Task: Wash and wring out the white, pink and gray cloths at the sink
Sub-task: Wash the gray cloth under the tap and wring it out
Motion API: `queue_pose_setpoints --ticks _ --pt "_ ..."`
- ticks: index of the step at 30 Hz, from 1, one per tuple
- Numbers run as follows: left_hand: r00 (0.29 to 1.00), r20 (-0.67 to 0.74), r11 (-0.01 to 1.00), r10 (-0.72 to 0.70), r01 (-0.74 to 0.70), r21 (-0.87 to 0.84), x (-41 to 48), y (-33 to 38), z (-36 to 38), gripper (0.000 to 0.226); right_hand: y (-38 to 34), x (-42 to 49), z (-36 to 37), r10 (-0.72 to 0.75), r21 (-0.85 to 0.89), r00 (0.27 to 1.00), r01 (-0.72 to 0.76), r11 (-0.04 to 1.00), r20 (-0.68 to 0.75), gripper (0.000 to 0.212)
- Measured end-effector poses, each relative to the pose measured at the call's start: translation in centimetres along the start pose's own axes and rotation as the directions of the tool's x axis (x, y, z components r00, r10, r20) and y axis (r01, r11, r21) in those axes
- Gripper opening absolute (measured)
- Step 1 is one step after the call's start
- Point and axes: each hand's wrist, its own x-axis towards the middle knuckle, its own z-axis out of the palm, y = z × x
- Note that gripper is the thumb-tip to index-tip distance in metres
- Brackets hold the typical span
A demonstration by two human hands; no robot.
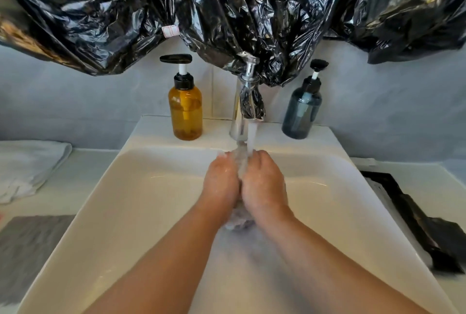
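Squeezed between the left hand (222, 180) and right hand (263, 182), both curled round it, a wet cloth (239, 223) (colour unclear) is held under the running tap (245, 94), so runoff falls into the sink (126, 213).

Smooth gloss, ceramic-looking: rectangular white sink (141, 187). Polished mirror-bright metal: tall chrome tap (239, 117). Thin, crinkled, shiny: black plastic sheeting (227, 6). Translucent glossy plastic: amber pump bottle (186, 112), dark blue pump bottle (301, 114). Soft, matt: folded white cloth (27, 165). Soaked, glistening: bunched grayish cloth (239, 223).
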Motion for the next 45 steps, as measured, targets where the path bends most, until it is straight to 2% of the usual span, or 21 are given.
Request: queue_pose_setpoints --ticks 2,4,7,9,11,14,17,19,21,22,23,24,26,27,29,31,34,37,40,43,45 --pt "0.996 0.037 0.997 -0.078 0.079 -0.019 0.0 0.1 0.0 0.034 0.4 1.5 -0.8 -0.032 -0.082 0.999 0.034 0.996 0.027 0.033" --pt "0.993 0.046 0.992 -0.113 0.115 -0.048 -0.3 0.9 0.1 0.037 0.9 1.9 -1.5 0.030 0.058 0.997 -0.034 0.998 0.072 0.041" --pt "0.984 0.058 0.963 -0.167 0.175 -0.205 -0.9 2.2 -0.4 0.034 1.1 1.7 -1.9 0.133 0.244 0.979 -0.168 0.955 0.154 0.049" --pt "0.989 0.032 0.953 -0.144 0.147 -0.265 -1.2 2.5 -1.0 0.025 0.9 1.3 -2.2 0.128 0.296 0.974 -0.179 0.938 0.185 0.045" --pt "0.995 0.011 0.960 -0.095 0.094 -0.263 -1.5 2.8 -1.4 0.020 0.7 1.0 -2.4 0.076 0.358 0.980 -0.138 0.923 0.183 0.033" --pt "1.000 -0.007 0.982 -0.021 0.019 -0.190 -1.4 2.8 -1.5 0.014 0.6 0.6 -2.5 0.024 0.439 0.988 -0.091 0.894 0.155 0.024" --pt "0.996 -0.069 0.985 0.052 -0.062 -0.161 -1.5 2.7 -1.3 0.020 1.1 0.8 -2.2 -0.050 0.357 0.993 0.007 0.934 0.109 0.028" --pt "0.988 -0.066 0.988 0.136 -0.141 -0.068 -1.4 2.8 -1.0 0.029 1.8 1.1 -1.1 -0.079 0.241 0.994 0.058 0.969 0.077 0.036" --pt "0.987 -0.053 0.987 0.152 -0.148 0.067 -1.6 3.0 -0.3 0.045 2.2 1.1 0.1 -0.103 0.133 0.994 0.099 0.986 0.026 0.050" --pt "0.977 -0.028 0.935 0.213 -0.196 0.295 -1.9 2.6 0.4 0.059 2.1 1.1 0.3 -0.110 0.081 0.994 0.111 0.991 -0.011 0.053" --pt "0.970 -0.020 0.889 0.243 -0.215 0.405 -1.7 2.4 0.6 0.066 1.9 1.5 0.1 -0.112 0.029 0.992 0.114 0.993 -0.050 0.052" --pt "0.983 0.001 0.921 0.185 -0.174 0.349 -0.9 2.0 0.7 0.066 1.7 2.0 -0.3 -0.106 -0.012 0.992 0.105 0.994 -0.072 0.050" --pt "0.995 0.055 0.948 0.084 -0.097 0.303 -1.2 2.3 0.7 0.041 1.6 2.7 -1.4 -0.089 -0.023 0.993 0.088 0.996 -0.083 0.049" --pt "0.993 0.093 0.938 0.066 -0.094 0.335 -1.5 2.1 0.5 0.033 1.6 3.0 -1.8 -0.071 0.026 0.993 0.073 0.997 -0.094 0.049" --pt "0.993 0.108 0.957 0.049 -0.077 0.279 -1.4 2.1 -0.2 0.031 1.7 3.3 -2.1 -0.029 0.130 0.996 0.040 0.991 -0.083 0.049" --pt "0.992 0.108 0.964 0.072 -0.097 0.249 -1.7 2.2 -0.8 0.031 1.4 2.8 -1.8 -0.012 0.220 1.000 0.014 0.975 -0.012 0.042" --pt "0.995 0.000 0.985 0.102 -0.101 0.139 -1.2 2.8 -1.8 0.028 1.0 1.9 -1.7 -0.061 0.358 0.990 0.011 0.933 0.127 0.038" --pt "0.990 -0.084 0.994 0.112 -0.111 0.022 -0.5 3.1 -2.2 0.022 1.2 1.1 -2.0 -0.130 0.273 0.959 0.058 0.960 0.253 0.042" --pt "0.990 -0.113 0.988 0.079 -0.093 -0.123 -0.9 2.9 -2.0 0.022 1.4 -0.1 -1.4 -0.088 0.173 0.938 0.031 0.984 0.334 0.050" --pt "0.992 -0.096 0.987 0.083 -0.095 -0.129 -0.5 2.1 -1.4 0.029 1.1 -0.3 -0.3 -0.041 0.175 0.962 -0.007 0.984 0.269 0.057" --pt "0.995 -0.043 0.990 0.087 -0.092 -0.109 -0.4 2.1 -1.0 0.035 1.0 0.1 -0.2 -0.117 0.071 0.974 0.105 0.992 0.194 0.061"
